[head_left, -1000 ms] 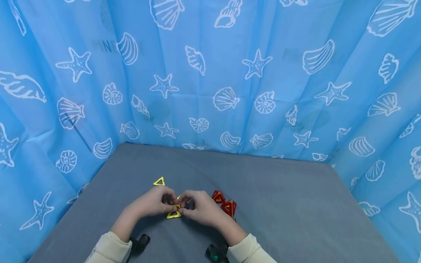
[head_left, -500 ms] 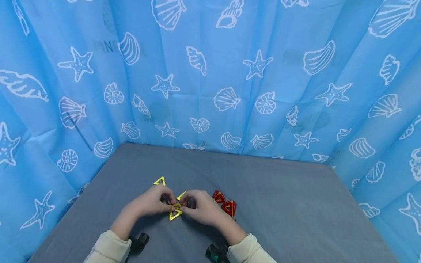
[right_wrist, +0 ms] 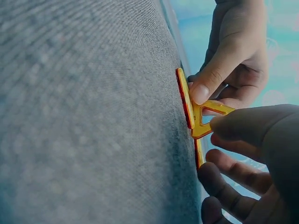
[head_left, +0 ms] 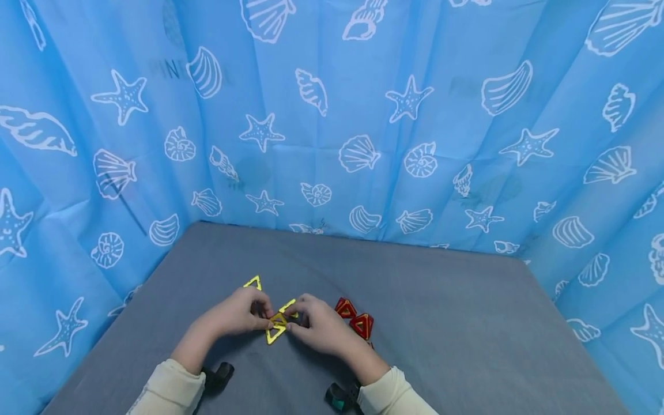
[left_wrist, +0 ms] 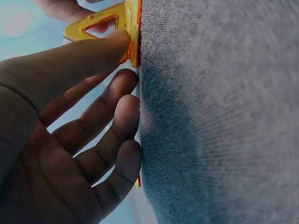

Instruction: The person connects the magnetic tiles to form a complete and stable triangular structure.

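Yellow triangular magnetic tiles lie together on the grey cloth between the hands in the head view: a near flat tile (head_left: pixel 270 339) and a farther one (head_left: pixel 287 306). Between them a yellow triangular magnetic tile (right_wrist: pixel 197 120) stands up from the cloth. My left hand (head_left: pixel 236 314) pinches this raised tile near its base, its thumb showing against it in both wrist views. From the other side, my right hand (head_left: pixel 323 329) pinches the tile's upper point. Its other fingertips reach down by a flat tile's edge. The fingers partly cover the join between the tiles.
Another yellow triangular tile (head_left: pixel 253 282) lies beyond the left hand, partly covered by it. Red triangular pieces (head_left: pixel 361 326) with yellow inside sit right of the right hand; a further one is mostly hidden by the wrist. A blue shell-patterned curtain (head_left: pixel 332 127) surrounds the table (head_left: pixel 441 323).
The near flat tile has turned slightly, and the farther tile has come into fuller view. Both hands have drifted slightly apart at the fingertips while staying at the raised tile.
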`<state>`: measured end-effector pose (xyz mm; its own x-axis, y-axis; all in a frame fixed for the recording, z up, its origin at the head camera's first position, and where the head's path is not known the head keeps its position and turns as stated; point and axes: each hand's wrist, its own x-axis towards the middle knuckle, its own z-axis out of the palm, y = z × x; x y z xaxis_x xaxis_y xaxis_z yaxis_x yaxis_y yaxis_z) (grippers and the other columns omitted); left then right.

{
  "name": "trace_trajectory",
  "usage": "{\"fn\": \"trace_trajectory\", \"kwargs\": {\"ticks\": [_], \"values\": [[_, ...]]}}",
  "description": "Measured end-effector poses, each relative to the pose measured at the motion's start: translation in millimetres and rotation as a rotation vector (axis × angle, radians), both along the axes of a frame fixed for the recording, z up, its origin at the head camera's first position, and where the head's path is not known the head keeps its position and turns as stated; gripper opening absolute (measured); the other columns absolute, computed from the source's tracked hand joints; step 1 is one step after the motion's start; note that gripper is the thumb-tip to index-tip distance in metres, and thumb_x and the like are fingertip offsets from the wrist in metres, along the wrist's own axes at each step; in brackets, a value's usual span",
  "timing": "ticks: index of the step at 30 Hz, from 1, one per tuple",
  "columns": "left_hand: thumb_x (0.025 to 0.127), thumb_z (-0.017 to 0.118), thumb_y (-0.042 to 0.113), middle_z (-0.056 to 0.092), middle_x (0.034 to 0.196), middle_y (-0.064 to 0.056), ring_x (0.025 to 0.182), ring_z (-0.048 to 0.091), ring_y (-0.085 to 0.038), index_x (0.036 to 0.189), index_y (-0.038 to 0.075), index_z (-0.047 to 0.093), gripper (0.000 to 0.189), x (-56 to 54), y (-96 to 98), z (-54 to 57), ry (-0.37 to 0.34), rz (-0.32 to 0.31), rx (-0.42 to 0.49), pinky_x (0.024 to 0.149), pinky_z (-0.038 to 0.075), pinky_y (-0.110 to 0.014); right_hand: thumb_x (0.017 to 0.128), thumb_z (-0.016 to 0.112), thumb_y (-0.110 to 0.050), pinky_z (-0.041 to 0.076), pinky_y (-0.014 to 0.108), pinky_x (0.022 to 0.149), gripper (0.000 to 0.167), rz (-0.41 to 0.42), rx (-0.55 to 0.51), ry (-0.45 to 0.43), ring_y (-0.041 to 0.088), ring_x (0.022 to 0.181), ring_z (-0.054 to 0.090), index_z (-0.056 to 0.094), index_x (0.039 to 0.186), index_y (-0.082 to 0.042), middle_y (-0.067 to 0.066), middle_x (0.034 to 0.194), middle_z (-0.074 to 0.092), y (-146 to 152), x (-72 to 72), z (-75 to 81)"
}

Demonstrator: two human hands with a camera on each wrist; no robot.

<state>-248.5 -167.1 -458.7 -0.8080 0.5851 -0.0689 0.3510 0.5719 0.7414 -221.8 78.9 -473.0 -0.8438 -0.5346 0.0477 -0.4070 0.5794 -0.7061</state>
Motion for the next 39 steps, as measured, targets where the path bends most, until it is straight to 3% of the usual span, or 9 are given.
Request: {"fn": "trace_trajectory", "kwargs": {"ticks": [15, 23, 27, 39], "values": [[0.090, 0.084, 0.012, 0.070, 0.086, 0.002, 0.076, 0.064, -0.011, 0.089, 0.010, 0.074, 0.010, -0.8, -6.9, -1.6, 0.011, 0.019, -0.001, 0.068, 0.053, -0.028, 0.100, 0.076, -0.029, 0.047, 0.021, 0.068, 0.034, 0.004, 0.151, 0.091, 0.000, 0.079, 0.054, 0.074, 0.132, -0.018, -0.008, 0.105, 0.067, -1, 1.0, 1.9], [0.089, 0.084, 0.012, 0.068, 0.082, 0.002, 0.075, 0.063, -0.013, 0.086, 0.011, 0.072, 0.013, -1.1, -8.8, 2.3, 0.035, 0.067, -0.011, 0.068, 0.052, -0.029, 0.098, 0.077, -0.025, 0.051, 0.022, 0.070, 0.025, -0.023, 0.155, 0.101, -0.002, 0.079, 0.057, 0.079, 0.120, -0.014, -0.010, 0.095, 0.068, -1, -1.0, 6.7], [0.089, 0.084, 0.013, 0.067, 0.081, 0.003, 0.073, 0.062, -0.012, 0.085, 0.012, 0.071, 0.014, 0.1, -9.9, -1.2, 0.041, 0.090, -0.031, 0.067, 0.051, -0.029, 0.098, 0.078, -0.027, 0.050, 0.021, 0.068, 0.018, -0.024, 0.179, 0.105, -0.002, 0.076, 0.055, 0.081, 0.112, -0.016, -0.011, 0.091, 0.066, -1, 1.0, 3.6], [0.091, 0.083, 0.013, 0.065, 0.078, 0.004, 0.069, 0.059, -0.010, 0.085, 0.013, 0.069, 0.015, -0.3, -5.6, -3.0, 0.087, 0.101, -0.039, 0.064, 0.048, -0.028, 0.099, 0.077, -0.023, 0.043, 0.021, 0.062, 0.006, -0.006, 0.204, 0.090, 0.001, 0.073, 0.049, 0.081, 0.102, -0.026, -0.009, 0.098, 0.058, 0, 3.7, 3.5]]}}
